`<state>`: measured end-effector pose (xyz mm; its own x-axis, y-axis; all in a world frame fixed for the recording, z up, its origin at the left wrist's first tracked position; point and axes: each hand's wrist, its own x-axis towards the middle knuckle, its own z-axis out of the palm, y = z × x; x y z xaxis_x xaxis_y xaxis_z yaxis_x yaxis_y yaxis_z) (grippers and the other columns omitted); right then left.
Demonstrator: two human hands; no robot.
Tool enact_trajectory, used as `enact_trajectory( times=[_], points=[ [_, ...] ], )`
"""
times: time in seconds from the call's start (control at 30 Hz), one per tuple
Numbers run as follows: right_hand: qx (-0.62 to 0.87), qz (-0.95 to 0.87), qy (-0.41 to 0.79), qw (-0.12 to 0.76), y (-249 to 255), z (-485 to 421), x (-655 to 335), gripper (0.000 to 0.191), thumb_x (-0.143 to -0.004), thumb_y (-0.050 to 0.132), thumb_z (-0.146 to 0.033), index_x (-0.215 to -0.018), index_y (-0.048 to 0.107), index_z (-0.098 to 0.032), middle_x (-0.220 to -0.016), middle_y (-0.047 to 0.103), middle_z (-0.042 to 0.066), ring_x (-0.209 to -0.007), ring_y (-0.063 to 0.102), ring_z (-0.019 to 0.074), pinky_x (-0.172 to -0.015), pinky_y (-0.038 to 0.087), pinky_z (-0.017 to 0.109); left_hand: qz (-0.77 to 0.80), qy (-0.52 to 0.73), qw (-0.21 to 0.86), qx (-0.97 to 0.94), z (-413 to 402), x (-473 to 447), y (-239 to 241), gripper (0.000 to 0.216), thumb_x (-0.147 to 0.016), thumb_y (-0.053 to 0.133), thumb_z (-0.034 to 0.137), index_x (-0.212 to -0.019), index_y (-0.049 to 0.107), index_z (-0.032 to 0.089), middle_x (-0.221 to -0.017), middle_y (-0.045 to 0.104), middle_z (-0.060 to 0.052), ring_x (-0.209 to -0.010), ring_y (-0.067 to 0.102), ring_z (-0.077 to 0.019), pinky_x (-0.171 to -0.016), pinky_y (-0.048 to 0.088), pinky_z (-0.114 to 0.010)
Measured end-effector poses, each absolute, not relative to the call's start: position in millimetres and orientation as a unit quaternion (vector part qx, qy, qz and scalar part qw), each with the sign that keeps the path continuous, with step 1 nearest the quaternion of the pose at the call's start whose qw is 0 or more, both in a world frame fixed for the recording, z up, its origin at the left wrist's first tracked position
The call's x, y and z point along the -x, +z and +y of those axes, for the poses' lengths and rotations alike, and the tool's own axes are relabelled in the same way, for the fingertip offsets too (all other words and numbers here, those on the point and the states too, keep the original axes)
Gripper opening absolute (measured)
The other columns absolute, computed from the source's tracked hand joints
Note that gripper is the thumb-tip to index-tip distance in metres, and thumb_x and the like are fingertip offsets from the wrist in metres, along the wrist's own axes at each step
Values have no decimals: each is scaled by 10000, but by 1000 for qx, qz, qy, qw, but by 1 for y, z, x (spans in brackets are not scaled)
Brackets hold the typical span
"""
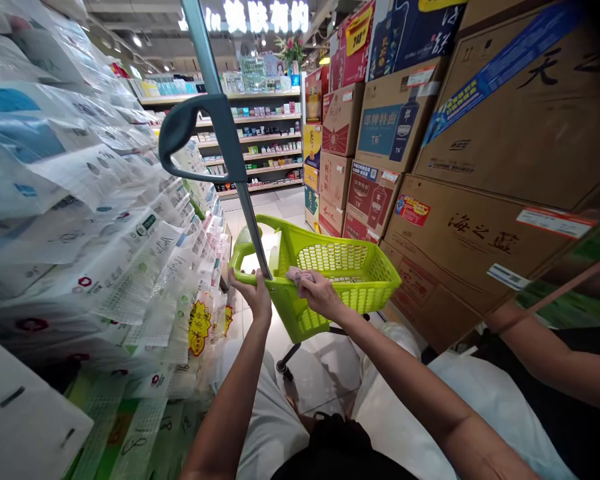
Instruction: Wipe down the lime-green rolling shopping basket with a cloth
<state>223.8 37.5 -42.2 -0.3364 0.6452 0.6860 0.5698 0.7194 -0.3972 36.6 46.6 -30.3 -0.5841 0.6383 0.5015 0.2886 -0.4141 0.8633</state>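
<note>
In the head view a lime-green shopping basket (375, 267) on a wheeled frame stands tilted in front of me. Its grey pull handle (200, 175) rises up to the left on a metal pole. My left hand (255, 297) is wrapped round the green grip at the basket's near left corner. With my right hand (323, 297) I pinch a crumpled pinkish cloth (300, 275), which touches the basket's near rim just right of the pole. Through the mesh sides no goods show inside the basket.
Stacked packs of tissue paper (105, 227) line the left side, with a yellow price tag (199, 328). Cardboard cartons (480, 220) are piled high on the right. Shelves of small goods (270, 140) stand at the back. Another person's arm (555, 353) is close at the right edge.
</note>
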Motion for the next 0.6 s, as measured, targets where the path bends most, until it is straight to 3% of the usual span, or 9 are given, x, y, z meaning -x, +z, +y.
enact_trajectory(
  times=[0.2,0.43,0.6],
  points=[
    [318,-831,108,443,-36,72,-224,221,-937,472,-106,-953,647,-239,-1017,636,70,-1011,617,204,-895,548,338,515,712,144,-455,79,-8,-30,686,-918,623,314,-1504,272,258,-1310,570,-135,-1198,631,-215,-995,557,-366],
    [274,-843,73,458,-12,134,-178,255,-1024,448,-196,-994,697,-240,-1318,655,108,-1293,542,249,-1091,495,489,526,702,168,-450,102,9,-34,771,-859,653,261,-1513,244,257,-1465,486,-161,-1309,565,-244,-1091,493,-387],
    [173,-901,88,387,-13,180,-148,255,-998,523,-144,-984,748,-262,-1253,721,57,-1322,559,214,-1192,437,517,534,692,166,-456,125,30,-39,760,-855,632,241,-1505,240,241,-1451,488,-159,-1311,555,-239,-1077,502,-375]
  ],
)
